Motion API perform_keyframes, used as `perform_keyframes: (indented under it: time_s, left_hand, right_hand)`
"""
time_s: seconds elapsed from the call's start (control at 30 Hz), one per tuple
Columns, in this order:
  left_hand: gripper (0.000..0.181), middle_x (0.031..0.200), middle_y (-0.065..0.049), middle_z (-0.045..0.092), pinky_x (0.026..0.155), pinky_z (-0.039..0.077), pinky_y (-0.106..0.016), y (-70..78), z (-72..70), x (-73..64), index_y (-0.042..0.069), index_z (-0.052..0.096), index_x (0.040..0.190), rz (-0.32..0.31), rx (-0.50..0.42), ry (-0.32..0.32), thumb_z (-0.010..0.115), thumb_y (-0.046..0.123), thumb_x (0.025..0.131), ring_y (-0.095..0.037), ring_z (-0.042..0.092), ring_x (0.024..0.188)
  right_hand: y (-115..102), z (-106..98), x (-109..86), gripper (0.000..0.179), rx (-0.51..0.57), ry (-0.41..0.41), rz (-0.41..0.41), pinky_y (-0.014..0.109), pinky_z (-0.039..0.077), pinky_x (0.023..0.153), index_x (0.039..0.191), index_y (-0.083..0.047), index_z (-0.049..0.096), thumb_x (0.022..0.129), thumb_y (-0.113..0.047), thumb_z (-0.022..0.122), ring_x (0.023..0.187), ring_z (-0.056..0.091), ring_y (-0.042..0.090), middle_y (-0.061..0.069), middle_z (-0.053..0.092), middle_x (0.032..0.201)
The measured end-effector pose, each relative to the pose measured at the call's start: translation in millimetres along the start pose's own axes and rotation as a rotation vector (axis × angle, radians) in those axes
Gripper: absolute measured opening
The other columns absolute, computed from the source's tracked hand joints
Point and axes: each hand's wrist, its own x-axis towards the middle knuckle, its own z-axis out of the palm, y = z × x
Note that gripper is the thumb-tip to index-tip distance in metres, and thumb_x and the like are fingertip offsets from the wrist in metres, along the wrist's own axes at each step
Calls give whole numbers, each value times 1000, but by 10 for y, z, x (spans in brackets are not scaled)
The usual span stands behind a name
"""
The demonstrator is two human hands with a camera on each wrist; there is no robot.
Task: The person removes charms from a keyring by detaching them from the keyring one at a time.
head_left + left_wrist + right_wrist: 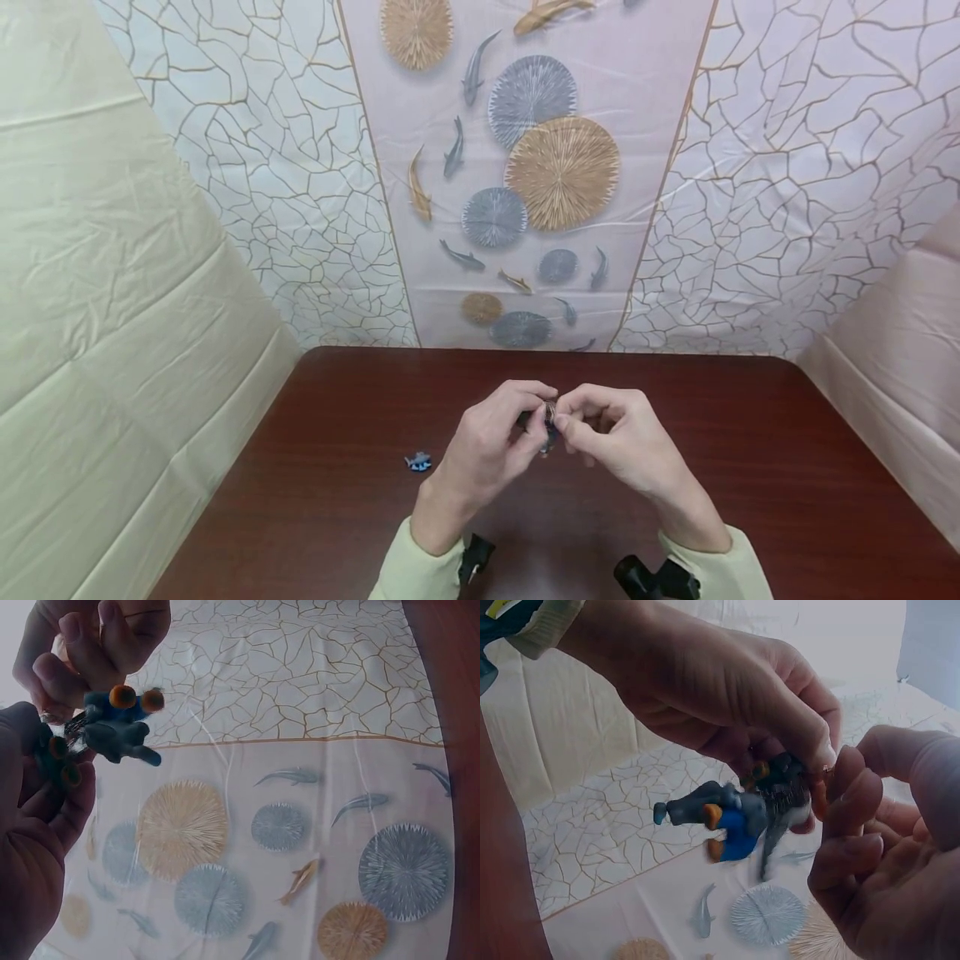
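Note:
In the head view my left hand [483, 437] and right hand [630, 437] meet above the table. The left thumb and fingers grip a cluster of small toy figures [735, 836], grey, blue and dark green with round orange ends. Some hang out below the fingers, as the left wrist view also shows the figures [120, 735] beside dark, chain-like links. At the left thumb tip, the right thumb and forefinger pinch a tiny gold-coloured metal piece [827, 772], mostly hidden by the fingertips. A small blue figure [417, 462] lies on the table, left of the left hand.
The dark red-brown table [337, 533] has rounded far corners. Behind it hangs a patterned cloth [525, 275] with gold and grey discs and fish. Cream cloth [112, 333] flanks the left side, and more cloth [892, 358] the right.

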Motion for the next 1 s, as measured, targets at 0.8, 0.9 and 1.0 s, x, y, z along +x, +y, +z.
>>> perform_keyframes:
  time_s: [0.8,0.9,1.0]
  left_hand:
    - [16,91,-2,62,65,46,-10,4,-94,16,7,60,100,-86,-51,-2,66,-2,88,-8,56,75]
    - [15,90,-2,62,67,47,-9,-1,-95,23,7,60,101,-71,-47,-2,67,0,89,-9,57,76]
    - [15,92,-2,63,71,50,-10,1,-96,23,6,60,101,-78,-49,-3,67,1,89,-9,60,79]
  right_hand:
    - [66,70,15,16,-41,6,-83,27,43,41,91,-14,67,94,0,59,45,52,15,2,60,64]
    - [82,54,24,16,-18,4,-70,28,42,39,92,-14,67,94,0,59,43,50,20,3,60,63]
    - [84,39,24,16,-8,-8,-67,29,41,39,92,-14,67,93,1,60,44,49,22,3,60,64]
